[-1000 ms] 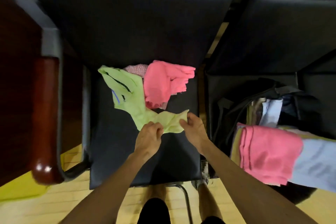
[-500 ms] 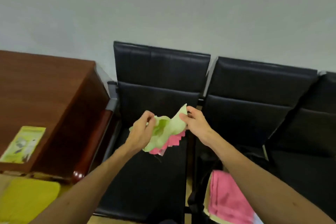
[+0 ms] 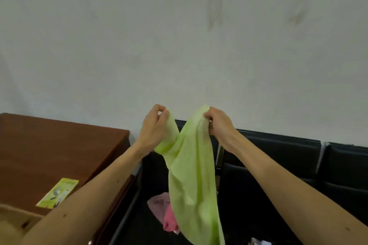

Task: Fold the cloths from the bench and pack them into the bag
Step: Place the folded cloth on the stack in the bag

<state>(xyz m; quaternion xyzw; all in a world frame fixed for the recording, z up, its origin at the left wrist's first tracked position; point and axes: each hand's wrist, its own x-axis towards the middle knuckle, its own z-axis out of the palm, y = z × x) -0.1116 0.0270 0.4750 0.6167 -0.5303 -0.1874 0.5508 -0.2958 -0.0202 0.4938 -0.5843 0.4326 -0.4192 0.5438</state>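
Lime-green cloth (image 3: 191, 175) is the whole story in the head view, the only view there is. A second ago it lies crumpled on the black bench (image 3: 278, 165) with both hands working at its near edge. Now it's lifted clear and hangs in a long drape in front of the pale wall (image 3: 179, 36).

The left hand (image 3: 154, 131) has its fingers curled in tight, pinching one top corner between thumb and fingertips. The right hand (image 3: 221, 125) is bunched round the other top edge, fingers closed on the fabric. The hands are near each other, so the top edge sags in a V between them and the cloth hangs twisted, not flat.

Down on the seat the pink cloth (image 3: 169, 221) and a paler pink one (image 3: 159, 203) are where they were, partly hidden behind the green drape. The camera has tipped up a lot too, so the bag has dropped out of frame; a bit of something pale shows at the bottom edge, can't tell what.

Off to the left, the wooden desk (image 3: 49, 155) with a green leaflet (image 3: 57, 193) on it.

Reads like the pick-up is done and the fold hasn't started. Probably the hands need to spread apart to get the cloth flat first. Two more cloths left after this one.
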